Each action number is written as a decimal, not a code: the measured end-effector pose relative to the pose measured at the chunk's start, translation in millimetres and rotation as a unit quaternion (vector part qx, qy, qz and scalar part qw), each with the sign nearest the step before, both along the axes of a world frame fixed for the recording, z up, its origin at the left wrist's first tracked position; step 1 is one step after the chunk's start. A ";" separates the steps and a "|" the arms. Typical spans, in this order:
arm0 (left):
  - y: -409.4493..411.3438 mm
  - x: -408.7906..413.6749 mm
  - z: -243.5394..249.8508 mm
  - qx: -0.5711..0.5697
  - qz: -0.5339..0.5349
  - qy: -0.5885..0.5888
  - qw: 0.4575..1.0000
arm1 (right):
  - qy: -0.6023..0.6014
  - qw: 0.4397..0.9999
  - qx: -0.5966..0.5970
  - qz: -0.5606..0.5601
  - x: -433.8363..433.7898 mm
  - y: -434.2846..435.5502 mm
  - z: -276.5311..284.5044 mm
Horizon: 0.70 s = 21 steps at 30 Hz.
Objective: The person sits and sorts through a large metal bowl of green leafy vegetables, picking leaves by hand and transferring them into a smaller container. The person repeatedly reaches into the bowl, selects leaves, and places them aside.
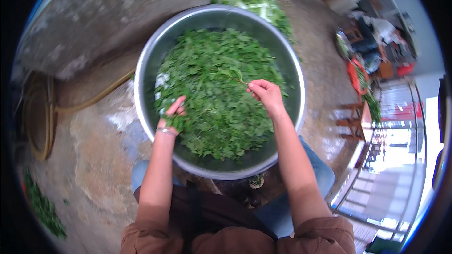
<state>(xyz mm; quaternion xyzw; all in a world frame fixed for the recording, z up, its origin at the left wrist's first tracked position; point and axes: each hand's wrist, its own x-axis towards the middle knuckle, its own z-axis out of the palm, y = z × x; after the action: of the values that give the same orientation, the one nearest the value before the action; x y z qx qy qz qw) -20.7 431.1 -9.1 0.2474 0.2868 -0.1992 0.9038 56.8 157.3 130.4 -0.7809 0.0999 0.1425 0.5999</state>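
Note:
A large round metal basin (219, 175) stands before me, with leafy greens (226, 113) floating in water. Between the thumb and forefinger of my right hand (265, 93) is the thin reddish stem of a leafy sprig (231, 73), raised over the greens. My left hand (173, 113) is at the left side of the basin, with a small bunch of leaves (179, 123) in its curled fingers. The leaves cover much of that palm. On the left wrist is a metal bracelet (166, 131).
Pale-stemmed greens (259, 3) lie behind the basin. A yellowish hose (95, 98) runs along the floor at the left, and more greens (44, 204) lie at lower left. At the right are a wooden stool (353, 121), a red bag (355, 77) and a seated person (370, 38).

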 end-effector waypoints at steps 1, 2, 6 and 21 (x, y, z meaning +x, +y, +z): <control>-3.4 -5.5 -9.8 -0.001 -0.008 -0.001 1.000 | 0.006 1.000 -0.009 -0.006 2.9 -31.4 15.1; -8.4 -7.7 -22.4 -0.001 -0.010 0.022 1.000 | 0.009 0.999 -0.032 -0.022 3.1 -61.8 32.7; 1.8 -16.9 -39.2 -0.002 0.001 0.018 1.000 | 0.001 0.995 -0.054 -0.087 0.3 -157.0 77.9; 51.6 -51.4 -51.5 -0.018 -0.045 -0.106 0.993 | -0.077 0.958 0.021 -0.275 -44.6 -325.4 78.4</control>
<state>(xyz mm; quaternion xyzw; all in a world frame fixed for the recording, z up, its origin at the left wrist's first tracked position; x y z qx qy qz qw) -72.1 482.7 -60.6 0.2633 0.1742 -0.2171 0.9237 12.3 -168.1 208.8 -0.7192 0.2612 -0.0859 0.6381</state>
